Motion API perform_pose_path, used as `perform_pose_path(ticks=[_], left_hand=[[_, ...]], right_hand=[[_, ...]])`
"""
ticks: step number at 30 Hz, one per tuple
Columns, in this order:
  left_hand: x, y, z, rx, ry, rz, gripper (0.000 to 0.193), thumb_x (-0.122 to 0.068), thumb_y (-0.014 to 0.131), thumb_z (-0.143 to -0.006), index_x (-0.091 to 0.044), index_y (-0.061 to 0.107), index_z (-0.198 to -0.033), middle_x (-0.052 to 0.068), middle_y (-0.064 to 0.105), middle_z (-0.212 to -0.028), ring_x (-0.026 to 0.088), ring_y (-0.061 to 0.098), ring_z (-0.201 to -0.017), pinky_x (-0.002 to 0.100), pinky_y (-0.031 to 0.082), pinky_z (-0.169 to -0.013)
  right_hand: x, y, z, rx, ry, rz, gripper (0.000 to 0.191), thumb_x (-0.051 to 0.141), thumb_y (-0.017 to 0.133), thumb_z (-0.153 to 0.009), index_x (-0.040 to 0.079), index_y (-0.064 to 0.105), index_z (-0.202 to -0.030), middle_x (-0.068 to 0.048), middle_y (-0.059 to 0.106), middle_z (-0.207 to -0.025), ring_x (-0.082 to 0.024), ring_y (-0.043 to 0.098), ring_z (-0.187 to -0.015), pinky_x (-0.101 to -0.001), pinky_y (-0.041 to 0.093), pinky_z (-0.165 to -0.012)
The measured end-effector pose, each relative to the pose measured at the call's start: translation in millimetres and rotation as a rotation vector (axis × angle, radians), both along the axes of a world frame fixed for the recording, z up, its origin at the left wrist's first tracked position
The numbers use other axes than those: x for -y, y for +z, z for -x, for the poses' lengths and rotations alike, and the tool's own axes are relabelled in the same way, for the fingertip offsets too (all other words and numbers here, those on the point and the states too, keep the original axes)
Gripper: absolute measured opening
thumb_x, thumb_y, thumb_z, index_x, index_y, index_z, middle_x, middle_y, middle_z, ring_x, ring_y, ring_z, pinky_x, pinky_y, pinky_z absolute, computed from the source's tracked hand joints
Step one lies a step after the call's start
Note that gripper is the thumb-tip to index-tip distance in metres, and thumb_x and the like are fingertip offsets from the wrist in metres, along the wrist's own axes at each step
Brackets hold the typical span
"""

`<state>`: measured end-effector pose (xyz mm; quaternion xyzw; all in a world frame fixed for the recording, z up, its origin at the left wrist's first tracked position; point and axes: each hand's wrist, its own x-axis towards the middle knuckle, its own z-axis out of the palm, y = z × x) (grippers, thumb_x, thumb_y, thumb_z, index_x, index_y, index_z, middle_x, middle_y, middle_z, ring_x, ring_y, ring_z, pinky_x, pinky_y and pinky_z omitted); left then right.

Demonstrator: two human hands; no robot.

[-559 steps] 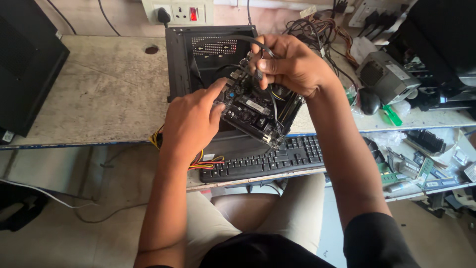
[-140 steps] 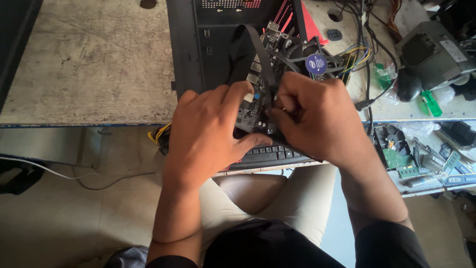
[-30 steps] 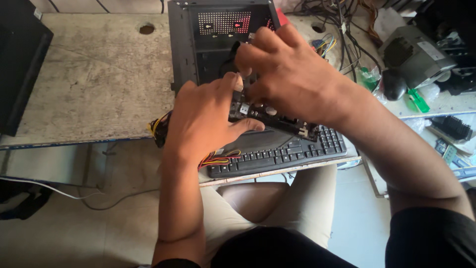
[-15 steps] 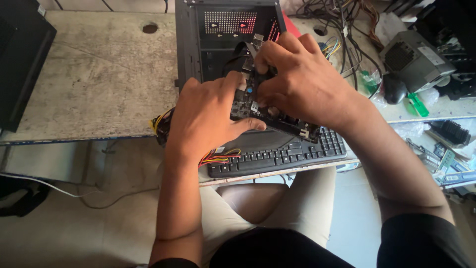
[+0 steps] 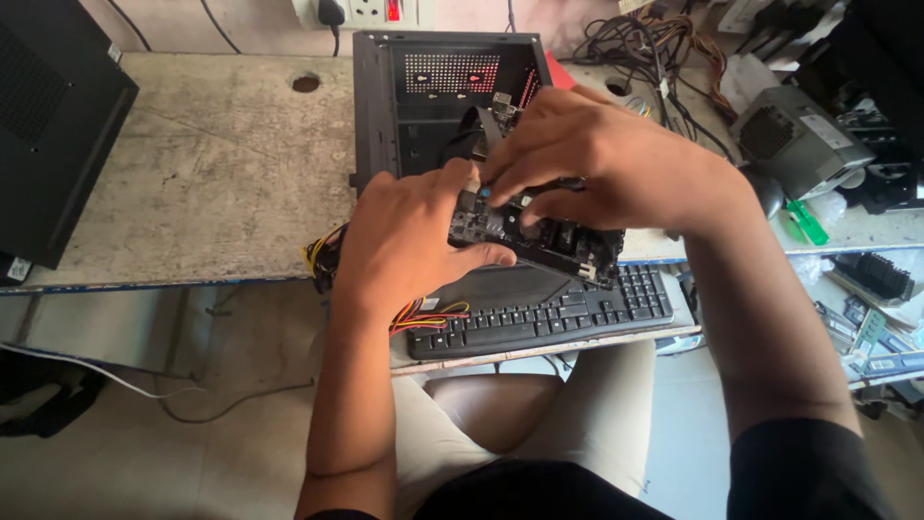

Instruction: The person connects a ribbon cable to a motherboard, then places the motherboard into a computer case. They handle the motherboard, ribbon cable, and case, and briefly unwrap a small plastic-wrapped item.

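Observation:
A dark circuit board (image 5: 563, 241) is held above the black keyboard (image 5: 549, 313), in front of an open black computer case (image 5: 385, 106) that lies on the table. My left hand (image 5: 409, 241) grips the board's left edge, thumb underneath. My right hand (image 5: 602, 169) lies over the board's top, fingers pressing on its parts near the back. Most of the board is hidden under both hands. Red, yellow and black wires (image 5: 428, 313) hang below my left hand.
The worn grey table (image 5: 212, 183) holds a black box (image 5: 53, 125) at far left. A grey power supply (image 5: 794, 140), tangled cables (image 5: 664, 39), a green-handled tool (image 5: 807, 221) and loose boards (image 5: 871, 327) crowd the right. A wall socket (image 5: 361, 12) is behind.
The view has shifted slightly. My right hand has slid further over the board's top; my left hand keeps its grip on the left edge.

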<state>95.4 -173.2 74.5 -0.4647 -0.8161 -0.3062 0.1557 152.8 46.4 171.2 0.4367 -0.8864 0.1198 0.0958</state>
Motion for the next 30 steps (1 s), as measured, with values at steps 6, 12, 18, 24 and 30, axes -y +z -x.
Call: perform_pose_path(ticks=[6,12,18,24,30], left_hand=[[0,4,-2,0.024,0.011,0.026,0.074,-0.062,0.086,-0.066,-0.005,0.061,-0.106,0.011,0.073,-0.076,0.033,0.071,-0.073,0.045,0.046,-0.067],[0,5,-2,0.010,0.017,0.058,0.071,-0.064,0.085,-0.067,-0.005,0.061,-0.097,0.012,0.071,-0.075,0.034,0.070,-0.073,0.044,0.048,-0.067],[-2,7,-2,-0.016,-0.003,0.006,0.070,-0.063,0.084,-0.066,-0.006,0.062,-0.102,0.012,0.072,-0.076,0.035,0.071,-0.073,0.046,0.048,-0.064],[-3,9,-2,0.010,0.011,0.048,0.072,-0.065,0.085,-0.066,-0.006,0.062,-0.100,0.015,0.072,-0.075,0.036,0.070,-0.073,0.047,0.049,-0.065],[-2,7,-4,0.025,0.018,0.027,0.072,-0.064,0.085,-0.066,-0.007,0.063,-0.104,0.014,0.071,-0.073,0.035,0.070,-0.072,0.046,0.048,-0.065]], right_hand=[[4,-6,12,-0.032,-0.002,-0.034,0.019,0.019,0.084,-0.080,0.014,0.081,-0.098,0.003,0.074,-0.106,-0.026,0.057,-0.100,-0.0402,0.044,-0.095],[5,-12,19,-0.032,0.058,0.026,0.024,0.018,0.083,-0.078,0.019,0.081,-0.102,0.004,0.074,-0.104,-0.022,0.058,-0.104,-0.0399,0.042,-0.097],[-1,-16,25,0.123,0.048,0.166,0.023,0.013,0.078,-0.087,0.017,0.080,-0.110,0.008,0.077,-0.099,-0.016,0.060,-0.094,-0.0371,0.045,-0.098],[-6,-18,26,0.109,0.066,0.179,0.019,0.015,0.079,-0.090,0.015,0.081,-0.109,0.003,0.077,-0.099,-0.018,0.062,-0.094,-0.0375,0.045,-0.092],[-7,-18,30,0.142,0.102,0.200,0.022,0.016,0.079,-0.090,0.013,0.079,-0.112,0.001,0.077,-0.102,-0.019,0.063,-0.092,-0.0357,0.047,-0.091]])
